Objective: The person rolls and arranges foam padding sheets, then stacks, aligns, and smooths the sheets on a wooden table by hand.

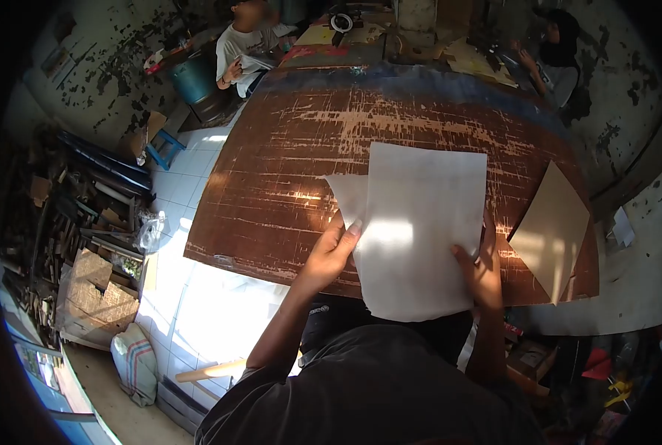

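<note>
A white sheet point(427, 200) with a slightly curved lower edge is held up over the near side of the worn brown table point(271, 178). My left hand point(335, 252) grips its left edge, thumb on the front. Behind that edge a second pale piece point(348, 191) sticks out to the left, and I cannot tell whether it is joined to the sheet. On the right edge my right hand point(482, 267) has its thumb in front and its fingers partly hidden behind. To the right of that hand lies a tan diamond-shaped board point(554, 233).
One person point(246, 48) sits at the far left of the table, another point(557, 63) at the far right. Crowded shelving point(101, 230) and a striped sack point(133, 363) stand on the left. A blue stool point(165, 150) is by the wall.
</note>
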### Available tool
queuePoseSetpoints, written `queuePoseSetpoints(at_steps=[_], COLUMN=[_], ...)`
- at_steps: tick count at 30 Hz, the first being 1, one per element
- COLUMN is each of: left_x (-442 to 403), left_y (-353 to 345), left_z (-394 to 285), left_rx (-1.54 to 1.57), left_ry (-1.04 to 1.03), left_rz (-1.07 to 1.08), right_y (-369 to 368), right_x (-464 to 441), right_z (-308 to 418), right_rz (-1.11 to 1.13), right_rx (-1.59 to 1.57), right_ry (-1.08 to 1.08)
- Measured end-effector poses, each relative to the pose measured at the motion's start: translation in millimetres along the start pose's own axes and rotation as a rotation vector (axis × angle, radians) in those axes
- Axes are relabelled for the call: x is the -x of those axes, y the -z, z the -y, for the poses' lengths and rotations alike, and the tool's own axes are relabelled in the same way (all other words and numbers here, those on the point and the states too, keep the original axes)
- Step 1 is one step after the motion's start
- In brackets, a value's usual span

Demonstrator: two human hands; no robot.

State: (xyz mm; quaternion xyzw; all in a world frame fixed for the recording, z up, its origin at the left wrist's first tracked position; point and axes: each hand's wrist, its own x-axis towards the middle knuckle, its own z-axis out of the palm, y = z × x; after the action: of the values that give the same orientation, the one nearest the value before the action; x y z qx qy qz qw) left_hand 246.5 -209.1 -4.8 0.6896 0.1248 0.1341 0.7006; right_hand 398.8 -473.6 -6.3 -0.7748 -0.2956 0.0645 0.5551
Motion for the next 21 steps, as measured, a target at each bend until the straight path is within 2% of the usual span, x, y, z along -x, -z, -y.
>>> queuePoseSetpoints(at_steps=[2, 3, 5, 8, 10, 11, 12, 14, 15, 17, 21], left_x=[4, 9, 14, 8, 1, -1, -1, 1, 3, 9, 12], left_y=[-9, -12, -18, -20, -18, -15, -9, 3, 4, 3, 7], left_z=[-7, -22, -34, -32, -28, -17, -3, 19, 14, 1, -3], left_rx=[-0.021, 0.035, 0.036, 0.014, -0.007, -0.039, -0.042, -0.273, -0.273, -0.32, -0.427], left_ry=[-0.139, -0.063, -0.136, -0.209, -0.093, -0.106, -0.105, 0.041, 0.045, 0.18, 0.146], left_rz=[0.062, 0.103, 0.084, 0.011, -0.083, -0.114, -0.109, -0.078, -0.077, 0.008, 0.06], right_y=[-3, -6, -8, -10, -10, -9, -8, -7, -7, -5, 4], right_x=[-3, -3, -2, 2, 3, 4, 6, 8, 8, 6, 5], right_z=[8, 16, 22, 26, 19, 14, 4, -16, -15, -10, -7], right_rz=[-0.017, -0.08, -0.157, -0.191, -0.163, -0.133, -0.138, -0.07, -0.069, -0.129, -0.09], right_rx=[-0.042, -0.158, -0.311, -0.182, -0.088, 0.01, 0.008, 0.095, 0.094, -0.012, 0.033], right_ry=[0.052, 0.09, 0.135, 0.104, 0.069, 0.032, 0.029, -0.048, -0.052, 0.001, 0.027])
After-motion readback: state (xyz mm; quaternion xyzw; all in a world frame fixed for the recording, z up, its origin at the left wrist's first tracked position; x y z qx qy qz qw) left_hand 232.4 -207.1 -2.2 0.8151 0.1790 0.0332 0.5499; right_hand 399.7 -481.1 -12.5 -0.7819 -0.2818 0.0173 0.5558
